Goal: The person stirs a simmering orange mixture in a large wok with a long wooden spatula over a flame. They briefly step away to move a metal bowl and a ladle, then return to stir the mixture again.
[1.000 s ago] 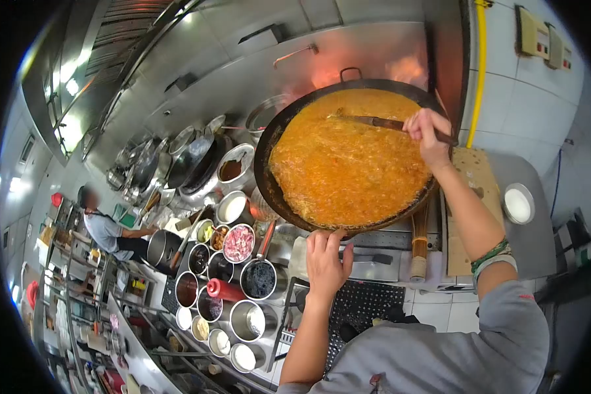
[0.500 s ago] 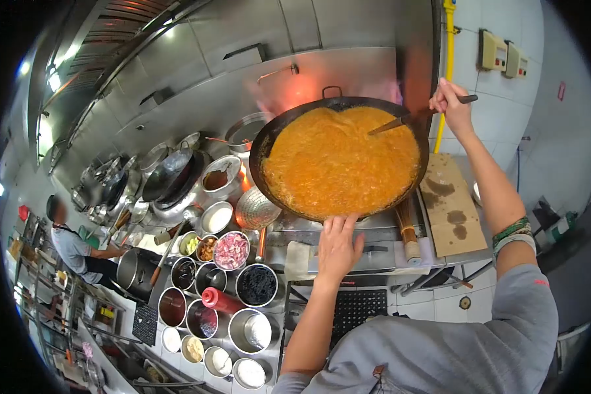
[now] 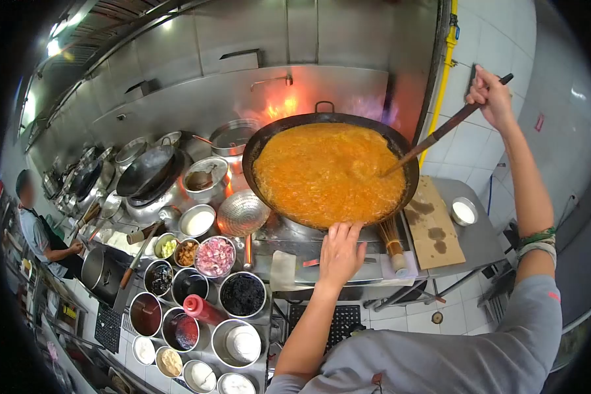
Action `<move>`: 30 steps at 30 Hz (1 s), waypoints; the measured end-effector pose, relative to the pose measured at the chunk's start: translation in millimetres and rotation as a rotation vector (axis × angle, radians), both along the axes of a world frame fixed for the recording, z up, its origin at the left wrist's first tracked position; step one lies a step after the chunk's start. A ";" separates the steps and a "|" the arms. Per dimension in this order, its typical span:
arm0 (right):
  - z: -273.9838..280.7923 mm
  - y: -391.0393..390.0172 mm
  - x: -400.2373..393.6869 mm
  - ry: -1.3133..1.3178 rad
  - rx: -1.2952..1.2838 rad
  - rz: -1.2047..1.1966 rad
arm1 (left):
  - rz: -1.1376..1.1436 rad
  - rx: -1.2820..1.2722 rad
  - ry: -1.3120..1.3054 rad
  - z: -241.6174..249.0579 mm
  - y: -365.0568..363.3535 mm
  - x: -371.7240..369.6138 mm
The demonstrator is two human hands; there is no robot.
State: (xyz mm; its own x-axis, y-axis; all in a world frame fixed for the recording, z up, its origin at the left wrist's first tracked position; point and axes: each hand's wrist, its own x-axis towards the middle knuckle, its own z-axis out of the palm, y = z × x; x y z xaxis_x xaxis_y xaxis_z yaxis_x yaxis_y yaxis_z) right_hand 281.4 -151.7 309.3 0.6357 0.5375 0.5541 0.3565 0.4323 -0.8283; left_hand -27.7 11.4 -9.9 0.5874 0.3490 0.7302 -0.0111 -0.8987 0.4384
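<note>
A big black wok point(image 3: 261, 152) with a loop handle on its far side holds bubbling orange liquid point(image 3: 322, 177). At its near rim, my left hand point(image 3: 342, 255) has its fingers bent over the edge, covering that part. My right hand point(image 3: 493, 98) is up at the right, closed around the upper end of a long-handled cooking utensil point(image 3: 440, 133). The utensil slants down to the left into the liquid, which hides its head. Flames point(image 3: 284, 105) rise behind the wok.
Left of the wok lies a perforated strainer point(image 3: 243, 213), with several metal pots of ingredients and a red squeeze bottle point(image 3: 203, 308) below. A bamboo brush point(image 3: 392, 244), stained cardboard point(image 3: 433, 226) and a white-filled bowl point(image 3: 464, 211) are at the right. A co-worker point(image 3: 39, 230) stands far left.
My right hand has moved right, drawing the utensil's tip toward the wok's right side. More of its handle shows. Flames behind the wok look brighter. The camera view has shifted; my left hand stays at the rim.
</note>
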 end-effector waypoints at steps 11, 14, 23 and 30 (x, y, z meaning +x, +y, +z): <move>-62.5 -30.6 54.8 0.212 0.238 0.047 | 0.043 0.026 0.032 4.8 0.0 15.9; -108.9 -16.1 70.1 0.300 0.359 0.110 | 0.083 0.006 0.090 9.4 -2.0 17.7; -204.6 55.4 21.2 0.370 0.578 0.100 | 0.160 0.017 0.188 15.0 -3.1 25.7; -261.5 111.6 -49.7 0.141 0.569 0.057 | 0.165 0.029 0.162 13.5 -3.4 26.9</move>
State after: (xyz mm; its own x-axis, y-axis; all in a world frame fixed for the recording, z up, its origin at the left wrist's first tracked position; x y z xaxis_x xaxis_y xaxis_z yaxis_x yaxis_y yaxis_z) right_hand 231.7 -40.1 47.8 0.7030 0.2163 0.6775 0.2226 0.8378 -0.4985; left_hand -0.8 8.0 3.6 0.6343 0.4306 0.6421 0.2056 -0.8946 0.3968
